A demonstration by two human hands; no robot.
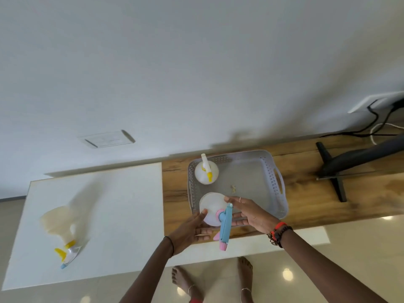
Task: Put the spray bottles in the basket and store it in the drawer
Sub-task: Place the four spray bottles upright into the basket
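A grey perforated basket (277, 184) sits on the wooden counter (306, 206). A white spray bottle with a yellow trigger (205, 172) stands upright in the basket's far left corner. A second bottle with a blue and pink spray head (213, 207) is at the basket's near left corner. My left hand (192, 230) and my right hand (249, 213) are on either side of it, fingers spread and touching its body. A third clear bottle with yellow and blue head (63, 224) lies on its side on the white surface (122, 193) at left.
A dark monitor stand (334, 171) stands on the counter to the right of the basket, with cables (376, 125) running to a wall socket. A wall switch plate (108, 138) is behind the white surface. My bare feet are on the tiled floor below.
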